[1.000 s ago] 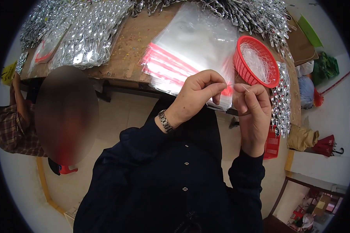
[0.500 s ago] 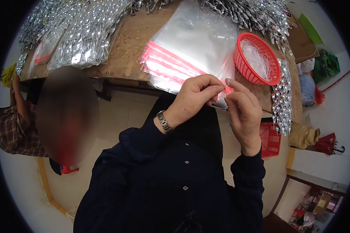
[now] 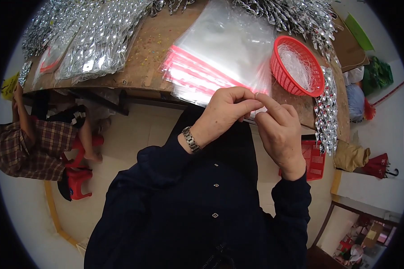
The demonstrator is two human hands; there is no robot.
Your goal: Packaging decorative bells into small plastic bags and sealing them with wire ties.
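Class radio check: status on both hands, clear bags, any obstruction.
Left hand pinched, right hand fingertips close by; anything held, unclear. Clear bags stacked on table. Red basket right of bags, nothing blocking hands.

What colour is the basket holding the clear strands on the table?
The basket is red; it shows best in the head view.

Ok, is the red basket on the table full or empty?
Partly filled: clear strands lie tangled in the basket, and its inner side shows above them. Their depth I cannot tell.
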